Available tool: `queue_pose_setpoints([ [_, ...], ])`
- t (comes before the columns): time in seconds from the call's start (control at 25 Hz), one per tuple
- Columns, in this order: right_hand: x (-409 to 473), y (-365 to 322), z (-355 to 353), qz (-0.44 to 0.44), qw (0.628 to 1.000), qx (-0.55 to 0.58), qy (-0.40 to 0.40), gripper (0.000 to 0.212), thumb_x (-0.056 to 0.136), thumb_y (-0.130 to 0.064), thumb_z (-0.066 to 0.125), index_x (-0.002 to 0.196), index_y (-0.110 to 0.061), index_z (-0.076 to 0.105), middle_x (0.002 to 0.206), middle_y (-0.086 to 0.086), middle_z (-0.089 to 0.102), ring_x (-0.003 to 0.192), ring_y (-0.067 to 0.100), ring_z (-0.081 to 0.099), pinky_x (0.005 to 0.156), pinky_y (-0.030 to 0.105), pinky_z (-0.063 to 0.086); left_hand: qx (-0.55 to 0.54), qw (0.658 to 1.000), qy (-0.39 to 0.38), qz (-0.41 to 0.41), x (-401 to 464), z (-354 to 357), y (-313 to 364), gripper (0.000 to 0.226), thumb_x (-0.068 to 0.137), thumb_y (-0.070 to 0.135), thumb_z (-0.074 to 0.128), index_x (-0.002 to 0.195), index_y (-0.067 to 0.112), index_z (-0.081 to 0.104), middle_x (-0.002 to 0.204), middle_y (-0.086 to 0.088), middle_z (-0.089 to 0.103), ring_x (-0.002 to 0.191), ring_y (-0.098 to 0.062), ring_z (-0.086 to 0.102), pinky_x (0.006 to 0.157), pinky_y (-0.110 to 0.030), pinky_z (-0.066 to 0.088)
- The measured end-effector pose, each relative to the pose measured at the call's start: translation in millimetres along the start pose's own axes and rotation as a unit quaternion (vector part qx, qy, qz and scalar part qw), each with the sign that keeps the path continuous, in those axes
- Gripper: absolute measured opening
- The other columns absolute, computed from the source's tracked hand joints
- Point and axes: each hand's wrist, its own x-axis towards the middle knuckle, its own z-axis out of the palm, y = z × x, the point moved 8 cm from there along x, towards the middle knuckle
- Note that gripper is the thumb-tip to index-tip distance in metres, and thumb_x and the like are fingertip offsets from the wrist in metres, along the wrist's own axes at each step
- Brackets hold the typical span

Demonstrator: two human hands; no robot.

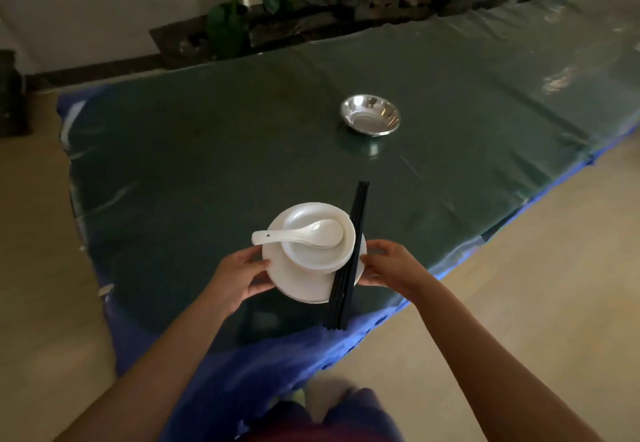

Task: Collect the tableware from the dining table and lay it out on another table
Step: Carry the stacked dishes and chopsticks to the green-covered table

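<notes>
While left hand (pixel 239 273) and right hand (pixel 388 265) clasp the plate (pixel 304 285) stacked with bowl (pixel 322 258), spoon (pixel 301 235), chopsticks (pixel 349 254), near-side of steel bowl (pixel 370 115), set-down seems underway; next, lower level.

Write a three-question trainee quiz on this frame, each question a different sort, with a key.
1. True or false: the white spoon lies in the white bowl.
2. Which item stands alone farther up the table? A) the metal bowl B) a glass cup C) a teapot
3. Fill in: the black chopsticks lie across the side of the white plate nearest the ____ hand.

Key
1. True.
2. A.
3. Right: the left hand and right hand each grip an edge of the plate, and the chopsticks lie on the right hand's side.
</notes>
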Motion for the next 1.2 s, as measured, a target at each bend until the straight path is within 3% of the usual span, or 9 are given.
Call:
queue_pose_setpoints([
  [0.28,109,-19,-29,0.025,0.995,-0.048,-0.088,0.020,0.088,0.005,0.050,0.101,-0.008,0.056,0.086,0.018,0.067,0.063,0.021,0.070,0.056,0.030,0.059,-0.029,0.993,0.114,-0.015,63,20,-15,0.029,0.087,0.000,0.054,0.113,0.013,0.061,0.107,-0.011,0.068,0.096,-0.027,0.066,0.082,-0.041,0.053],
  [0.52,188,-28,-48,0.032,0.975,-0.103,-0.195,0.021,0.088,0.000,0.053,0.107,-0.008,0.056,0.101,0.019,0.068,0.083,0.028,0.070,0.066,0.031,0.059,-0.075,0.974,0.214,-0.018,100,46,-33,0.024,0.086,0.001,0.055,0.103,0.016,0.064,0.094,-0.004,0.072,0.084,-0.021,0.071,0.066,-0.032,0.058],
  [0.64,205,-27,-53,0.051,0.967,-0.121,-0.216,0.020,0.089,0.001,0.053,0.107,-0.007,0.056,0.101,0.017,0.067,0.082,0.027,0.070,0.067,0.032,0.060,-0.083,0.967,0.240,-0.032,105,55,-43,0.023,0.087,0.002,0.056,0.098,0.019,0.066,0.084,0.002,0.076,0.078,-0.018,0.072,0.063,-0.030,0.059],
  [1.04,222,-11,-64,0.060,0.954,-0.164,-0.244,0.022,0.086,0.000,0.057,0.106,-0.011,0.056,0.099,0.013,0.068,0.081,0.022,0.072,0.068,0.028,0.060,-0.079,0.949,0.304,-0.045,104,66,-66,0.021,0.086,-0.001,0.058,0.094,0.018,0.064,0.088,-0.005,0.070,0.072,-0.016,0.072,0.059,-0.027,0.059],
  [1.2,228,-19,-64,0.057,0.934,-0.234,-0.265,0.024,0.086,-0.005,0.061,0.108,-0.012,0.056,0.095,0.014,0.070,0.074,0.018,0.072,0.062,0.022,0.059,0.001,0.952,0.299,-0.063,102,63,-58,0.021,0.085,0.004,0.062,0.103,0.014,0.063,0.087,-0.001,0.069,0.076,-0.014,0.070,0.060,-0.024,0.058],
])
